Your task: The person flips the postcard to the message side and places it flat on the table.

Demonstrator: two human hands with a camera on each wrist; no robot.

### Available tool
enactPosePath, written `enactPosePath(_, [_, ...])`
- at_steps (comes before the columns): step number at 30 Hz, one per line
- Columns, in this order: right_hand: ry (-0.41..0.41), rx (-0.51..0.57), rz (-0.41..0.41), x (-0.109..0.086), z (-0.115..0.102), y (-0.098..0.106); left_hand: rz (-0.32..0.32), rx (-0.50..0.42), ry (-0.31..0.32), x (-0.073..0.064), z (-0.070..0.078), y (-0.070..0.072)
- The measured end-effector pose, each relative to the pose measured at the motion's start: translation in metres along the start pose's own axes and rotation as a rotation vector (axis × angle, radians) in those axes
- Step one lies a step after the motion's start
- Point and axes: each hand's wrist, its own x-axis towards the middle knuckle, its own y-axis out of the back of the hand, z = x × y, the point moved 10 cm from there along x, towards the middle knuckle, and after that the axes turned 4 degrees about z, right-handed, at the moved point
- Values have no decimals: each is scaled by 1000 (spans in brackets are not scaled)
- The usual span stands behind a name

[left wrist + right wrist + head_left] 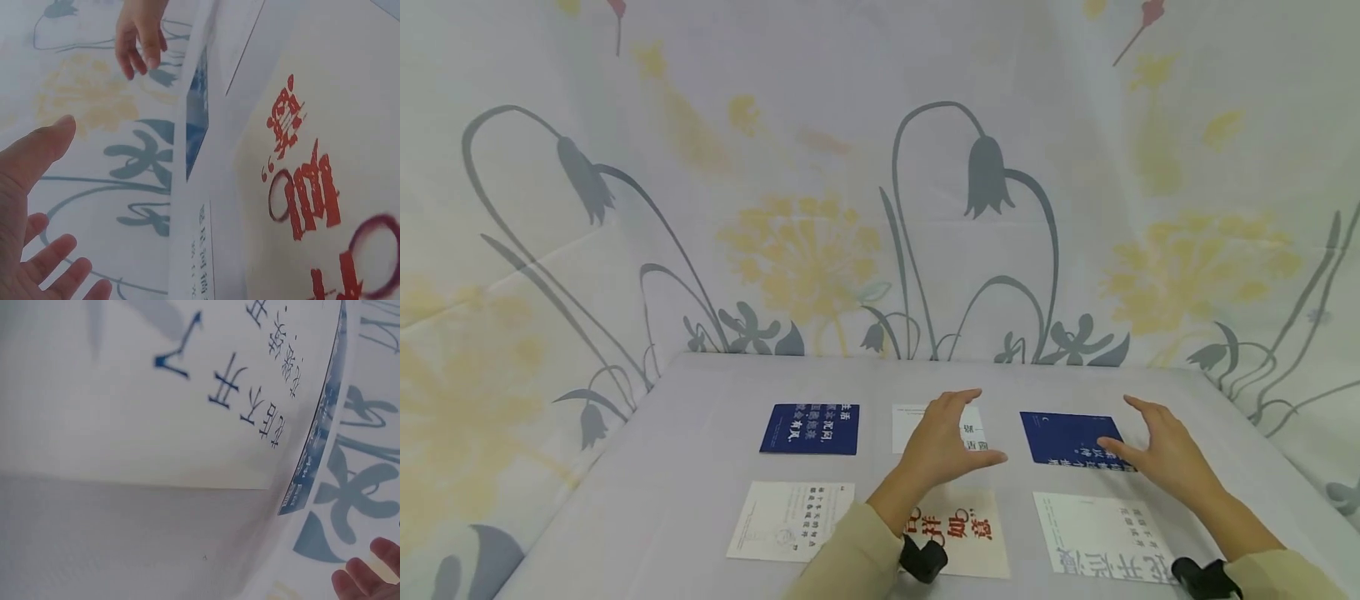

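Observation:
My left hand hovers over the white card in the back row's middle, hiding part of it. Its thumb and fingers are spread, with nothing between them. Below its wrist lies a cream card with red characters, partly covered by the forearm. At the right, my right hand holds nothing; its thumb overlaps the corner of a dark blue card in the head view. Whether it touches the card I cannot tell. A white card with grey characters lies in front of that blue one.
Another dark blue card lies at the back left, and a white card with black writing at the front left. The pale tabletop ends at a flower-printed cloth. Black wrist devices sit on both wrists.

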Motion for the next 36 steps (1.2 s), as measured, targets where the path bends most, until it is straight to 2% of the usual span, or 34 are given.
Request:
enactPosePath(17, [-40,12,-11,10,11,-5,-46,-39,39,22,13,-33])
enactPosePath(28, [-70,36,-48,14,17,-12,-57,-24,91,31,11,-54])
enactPosePath(36, [-69,64,-101,17,21,-17,-90,-39,124,38,5,-70])
